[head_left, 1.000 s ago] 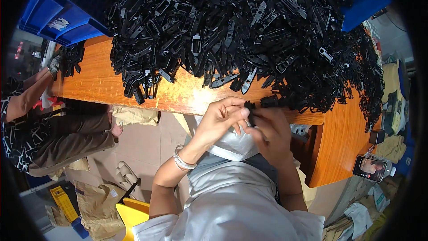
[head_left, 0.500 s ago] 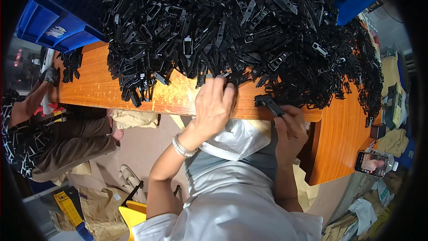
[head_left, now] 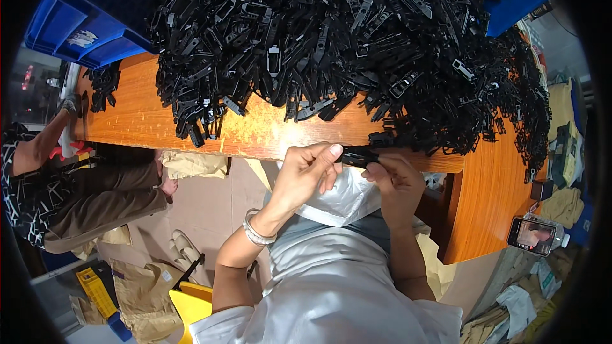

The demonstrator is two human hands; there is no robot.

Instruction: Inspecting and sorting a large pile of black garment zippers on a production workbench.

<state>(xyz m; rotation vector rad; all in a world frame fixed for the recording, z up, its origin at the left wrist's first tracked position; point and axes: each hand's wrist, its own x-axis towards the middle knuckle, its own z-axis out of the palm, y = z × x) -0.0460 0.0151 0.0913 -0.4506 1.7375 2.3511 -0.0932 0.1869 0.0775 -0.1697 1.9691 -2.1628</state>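
A slim black plastic part (head_left: 358, 156) lies level between my two hands, over the table's front edge. My left hand (head_left: 306, 175), thumb on top, is closed on its left end. The right end is pinched between the fingers of my right hand (head_left: 398, 185). Just beyond them spreads a big heap of similar black plastic parts (head_left: 306, 44), long and clip-like, some with open frames. A white bag (head_left: 341, 200) hangs under the table edge, below my hands.
The heap covers much of the wooden table (head_left: 248, 134). Blue crates (head_left: 95, 32) stand at the far left. Another person's arm (head_left: 41, 146) reaches to the table at the left. A phone (head_left: 534, 234) is propped at the right, and a yellow stool (head_left: 194, 302) stands lower left.
My left hand has drawn back from the heap's edge to the part. My right hand has moved left and turned the part level, so both hands now hold it.
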